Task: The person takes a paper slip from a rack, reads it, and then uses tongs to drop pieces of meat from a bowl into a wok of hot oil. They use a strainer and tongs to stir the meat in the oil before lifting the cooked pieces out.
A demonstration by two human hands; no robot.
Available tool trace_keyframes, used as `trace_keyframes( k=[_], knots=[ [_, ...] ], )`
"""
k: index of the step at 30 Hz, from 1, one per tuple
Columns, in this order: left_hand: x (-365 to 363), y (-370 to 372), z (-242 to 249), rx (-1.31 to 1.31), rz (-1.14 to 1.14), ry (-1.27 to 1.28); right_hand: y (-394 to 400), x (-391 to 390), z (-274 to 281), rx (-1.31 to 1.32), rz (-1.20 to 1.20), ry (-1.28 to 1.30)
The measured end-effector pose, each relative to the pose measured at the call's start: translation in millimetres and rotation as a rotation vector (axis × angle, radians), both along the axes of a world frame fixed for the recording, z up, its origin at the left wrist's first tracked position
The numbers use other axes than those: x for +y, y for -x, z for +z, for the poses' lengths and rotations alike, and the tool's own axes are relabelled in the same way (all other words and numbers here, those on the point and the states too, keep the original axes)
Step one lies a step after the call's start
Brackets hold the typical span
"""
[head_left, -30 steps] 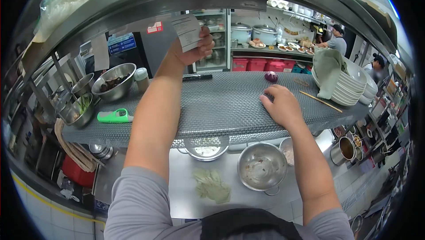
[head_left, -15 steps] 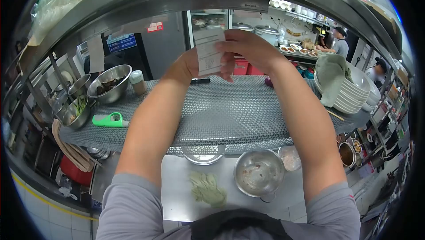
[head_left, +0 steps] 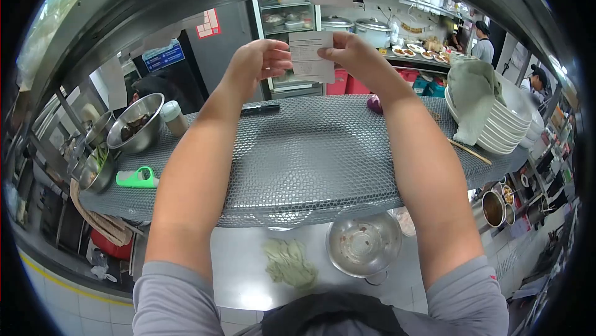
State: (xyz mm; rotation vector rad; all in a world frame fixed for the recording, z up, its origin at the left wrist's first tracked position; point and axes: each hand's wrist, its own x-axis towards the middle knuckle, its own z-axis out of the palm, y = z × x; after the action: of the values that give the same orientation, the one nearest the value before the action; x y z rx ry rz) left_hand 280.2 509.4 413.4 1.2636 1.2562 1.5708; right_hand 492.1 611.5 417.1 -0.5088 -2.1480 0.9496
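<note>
A white paper receipt (head_left: 305,57) with printed lines is held up above the far side of the mesh-covered shelf. My right hand (head_left: 357,55) pinches its right edge, thumb in front and fingers behind. Just left of the paper, my left hand (head_left: 256,63) is raised with its fingers stretched out and a little apart, holding nothing. Below the left wrist, a black-handled object (head_left: 261,109) lies on the shelf. A purple onion (head_left: 374,104) rests by the right forearm.
The metal shelf (head_left: 304,156) holds a bowl with dark contents (head_left: 139,126), a shaker jar (head_left: 174,119), a green lighter (head_left: 138,178) and stacked white plates (head_left: 484,125) under a cloth. Below are a steel bowl (head_left: 363,246) and a rag (head_left: 289,263). Other people (head_left: 483,44) stand at the back right.
My left hand has come away from the receipt and moved left. The receipt stays in my right hand, now straighter and further right. The head view has shifted slightly.
</note>
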Motion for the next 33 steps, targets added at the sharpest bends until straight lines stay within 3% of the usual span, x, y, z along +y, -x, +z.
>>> trace_keyframes(
  k=[3, 4, 5, 7, 8, 12, 14, 15, 17, 21, 23, 29, 33],
  knots=[
    [-5, -3, -3, 0.151, -0.004, -0.149, 9, 20, -10, -0.040, -0.027, -0.004],
    [6, 8, -7, 0.261, 0.001, -0.099, 5, 13, -12, 0.002, -0.085, -0.186],
    [2, 0, -2, 0.317, 0.012, -0.045, 3, 11, -17, 0.126, -0.028, -0.161],
    [0, -8, -3, 0.385, 0.042, -0.033, 1, -10, -5, 0.018, -0.116, -0.117],
    [-3, -8, -3, 0.417, 0.069, 0.004, 11, 1, -15, 0.145, -0.060, -0.173],
    [3, -2, -7, 0.472, 0.045, -0.003, 16, 2, -14, 0.187, -0.086, -0.156],
    [7, 5, -13, 0.682, 0.155, -0.038, 14, 0, -14, 0.176, -0.118, -0.110],
    [4, 1, -13, 0.683, 0.158, -0.032, 12, 2, -14, 0.132, -0.256, -0.211],
    [1, -8, -14, 1.019, 0.404, -0.248, 7, 2, -16, 0.028, -0.498, -0.373],
    [-4, -17, -11, 1.048, 0.449, -0.290, 8, 7, -21, -0.067, -0.501, -0.363],
    [2, -9, -15, 1.236, 0.574, -0.502, 10, 4, -25, -0.178, -0.478, -0.398],
    [-10, -19, -7, 1.171, 0.556, -0.308, 11, 10, -24, -0.285, -0.474, -0.387],
    [-1, -15, -10, 1.262, 0.568, -0.412, 8, 4, -21, -0.265, -0.552, -0.327]
  ],
)
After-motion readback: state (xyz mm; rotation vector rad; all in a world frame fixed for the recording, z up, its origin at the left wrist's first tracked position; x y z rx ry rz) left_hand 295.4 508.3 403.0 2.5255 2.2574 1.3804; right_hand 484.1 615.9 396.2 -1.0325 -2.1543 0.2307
